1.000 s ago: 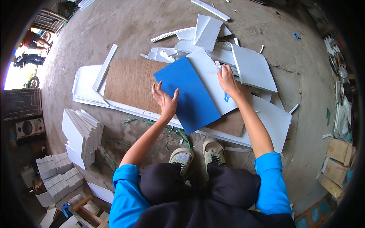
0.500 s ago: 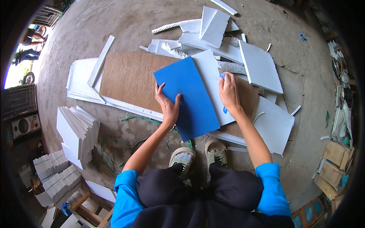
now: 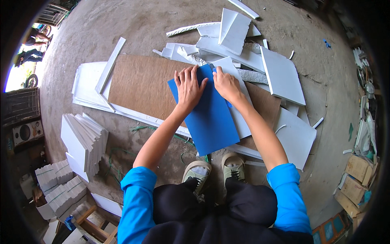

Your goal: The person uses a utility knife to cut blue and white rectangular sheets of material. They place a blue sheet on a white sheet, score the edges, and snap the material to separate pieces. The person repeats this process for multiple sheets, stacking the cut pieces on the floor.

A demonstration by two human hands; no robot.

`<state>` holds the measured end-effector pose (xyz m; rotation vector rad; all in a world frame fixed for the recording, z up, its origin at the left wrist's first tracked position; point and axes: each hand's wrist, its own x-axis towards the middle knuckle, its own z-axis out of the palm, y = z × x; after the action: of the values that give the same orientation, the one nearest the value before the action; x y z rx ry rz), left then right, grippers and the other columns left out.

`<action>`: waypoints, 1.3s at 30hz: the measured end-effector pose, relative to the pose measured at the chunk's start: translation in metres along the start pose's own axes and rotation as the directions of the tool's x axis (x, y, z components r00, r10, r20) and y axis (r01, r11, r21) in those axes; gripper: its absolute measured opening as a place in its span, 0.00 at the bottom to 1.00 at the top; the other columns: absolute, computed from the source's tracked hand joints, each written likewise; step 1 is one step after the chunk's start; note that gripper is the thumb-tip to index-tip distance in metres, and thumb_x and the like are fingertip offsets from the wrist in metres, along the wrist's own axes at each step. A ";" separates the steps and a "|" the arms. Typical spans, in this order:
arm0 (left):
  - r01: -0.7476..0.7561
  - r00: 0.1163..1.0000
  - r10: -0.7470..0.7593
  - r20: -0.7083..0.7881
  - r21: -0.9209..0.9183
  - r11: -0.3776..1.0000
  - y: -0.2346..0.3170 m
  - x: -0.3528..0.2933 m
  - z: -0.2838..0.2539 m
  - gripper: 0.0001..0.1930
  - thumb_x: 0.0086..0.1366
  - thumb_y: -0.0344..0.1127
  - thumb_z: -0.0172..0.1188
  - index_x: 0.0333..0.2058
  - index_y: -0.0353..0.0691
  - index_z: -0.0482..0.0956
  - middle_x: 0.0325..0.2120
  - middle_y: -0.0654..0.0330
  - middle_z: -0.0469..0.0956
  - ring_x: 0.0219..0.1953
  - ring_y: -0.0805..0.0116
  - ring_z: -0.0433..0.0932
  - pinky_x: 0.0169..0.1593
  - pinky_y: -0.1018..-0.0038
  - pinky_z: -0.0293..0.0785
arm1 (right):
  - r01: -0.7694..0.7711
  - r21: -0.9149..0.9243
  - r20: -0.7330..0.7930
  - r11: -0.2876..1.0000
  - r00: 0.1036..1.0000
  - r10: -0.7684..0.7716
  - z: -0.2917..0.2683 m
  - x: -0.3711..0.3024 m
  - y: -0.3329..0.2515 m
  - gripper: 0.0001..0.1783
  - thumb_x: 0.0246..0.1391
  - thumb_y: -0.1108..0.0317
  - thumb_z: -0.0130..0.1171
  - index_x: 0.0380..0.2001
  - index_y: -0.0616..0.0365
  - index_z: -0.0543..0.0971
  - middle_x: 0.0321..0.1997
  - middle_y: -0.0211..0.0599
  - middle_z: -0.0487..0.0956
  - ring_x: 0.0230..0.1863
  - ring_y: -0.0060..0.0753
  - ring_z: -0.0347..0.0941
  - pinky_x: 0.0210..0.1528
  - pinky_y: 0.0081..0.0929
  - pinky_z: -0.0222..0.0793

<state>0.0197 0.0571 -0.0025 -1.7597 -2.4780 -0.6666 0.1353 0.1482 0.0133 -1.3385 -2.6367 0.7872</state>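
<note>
A blue rectangular panel (image 3: 213, 118) lies slanted over a white foam sheet (image 3: 242, 116) and a brown wooden board (image 3: 142, 83). Flat on the panel's upper part rests my left hand (image 3: 189, 89), fingers spread, fingertips near its far edge. My right hand (image 3: 228, 85) is closed at the panel's far right corner. From its fingers a small blue utility knife (image 3: 213, 69) pokes out, mostly hidden, and the blade cannot be made out clearly. Both hands are close together. A small blue piece (image 3: 229, 104) shows beside my right wrist on the white sheet.
White foam offcuts (image 3: 231, 49) are heaped beyond the board, with a thick white slab (image 3: 282, 77) at right. Stacked white sheets (image 3: 83, 140) stand at left. Green string (image 3: 140, 128) lies on the concrete floor near my shoes (image 3: 197, 173). Cardboard boxes (image 3: 361, 168) line the right side.
My left hand has slid up the blue panel toward its far edge. My right hand has moved left and away from me, bringing the utility knife to the panel's far corner.
</note>
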 end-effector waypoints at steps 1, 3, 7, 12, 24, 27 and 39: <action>-0.007 1.000 0.007 -0.028 -0.016 1.000 0.000 -0.001 0.001 0.27 0.55 0.46 0.56 0.51 0.42 0.62 0.46 0.55 0.63 0.52 0.59 0.59 0.59 0.57 0.45 | -0.005 0.004 0.007 1.000 1.000 0.005 0.001 0.000 0.001 0.15 0.58 0.57 0.36 0.36 0.59 0.63 0.24 0.57 0.75 0.30 0.62 0.71 0.34 0.52 0.66; 0.010 0.998 -0.011 -0.057 -0.017 1.000 -0.001 -0.002 0.000 0.26 0.54 0.46 0.56 0.50 0.42 0.63 0.45 0.55 0.63 0.50 0.57 0.60 0.57 0.57 0.47 | -0.022 0.033 -0.021 0.999 1.000 0.022 0.004 0.002 0.005 0.15 0.58 0.57 0.36 0.36 0.59 0.63 0.24 0.57 0.75 0.30 0.63 0.71 0.34 0.52 0.65; -0.023 0.994 0.023 -0.108 0.001 1.000 -0.007 0.000 0.001 0.26 0.51 0.48 0.58 0.47 0.42 0.66 0.42 0.55 0.64 0.47 0.57 0.60 0.52 0.60 0.50 | -0.040 0.078 -0.089 0.996 0.995 0.047 0.012 0.006 0.015 0.16 0.58 0.57 0.36 0.36 0.59 0.64 0.23 0.56 0.75 0.29 0.63 0.71 0.33 0.51 0.65; -0.015 0.999 0.016 -0.029 0.016 1.000 -0.013 0.000 -0.003 0.26 0.53 0.48 0.57 0.48 0.42 0.65 0.43 0.55 0.64 0.48 0.58 0.60 0.51 0.61 0.51 | -0.004 0.006 0.015 1.000 1.000 0.004 0.002 0.006 0.008 0.15 0.57 0.59 0.37 0.36 0.61 0.65 0.23 0.56 0.75 0.30 0.60 0.72 0.34 0.50 0.67; -0.020 0.999 0.021 -0.025 0.050 0.999 -0.011 0.004 0.003 0.28 0.54 0.55 0.54 0.47 0.41 0.66 0.42 0.58 0.66 0.47 0.61 0.63 0.51 0.63 0.53 | 0.046 -0.143 0.216 0.989 0.976 -0.014 -0.015 0.029 -0.012 0.16 0.55 0.62 0.39 0.37 0.64 0.67 0.32 0.58 0.76 0.37 0.58 0.73 0.41 0.49 0.67; -0.010 0.999 0.013 -0.050 0.045 0.999 -0.007 0.003 0.004 0.27 0.54 0.55 0.54 0.46 0.42 0.67 0.41 0.58 0.66 0.46 0.61 0.63 0.51 0.63 0.53 | 0.026 -0.142 0.274 0.989 0.962 0.014 -0.013 0.028 -0.004 0.16 0.56 0.61 0.37 0.37 0.64 0.65 0.31 0.61 0.75 0.38 0.61 0.71 0.41 0.51 0.67; -0.017 0.997 0.027 -0.076 0.118 0.993 -0.008 -0.001 0.011 0.26 0.54 0.55 0.54 0.44 0.41 0.68 0.40 0.57 0.67 0.45 0.58 0.62 0.50 0.63 0.55 | -0.100 -0.060 0.383 0.993 0.917 0.116 -0.021 -0.149 0.025 0.10 0.53 0.67 0.43 0.34 0.64 0.63 0.26 0.59 0.75 0.33 0.59 0.73 0.37 0.49 0.68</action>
<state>0.0152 0.0577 -0.0154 -1.6846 -2.3910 -0.5632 0.2514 0.0540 0.0424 -1.4842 -2.9005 1.1255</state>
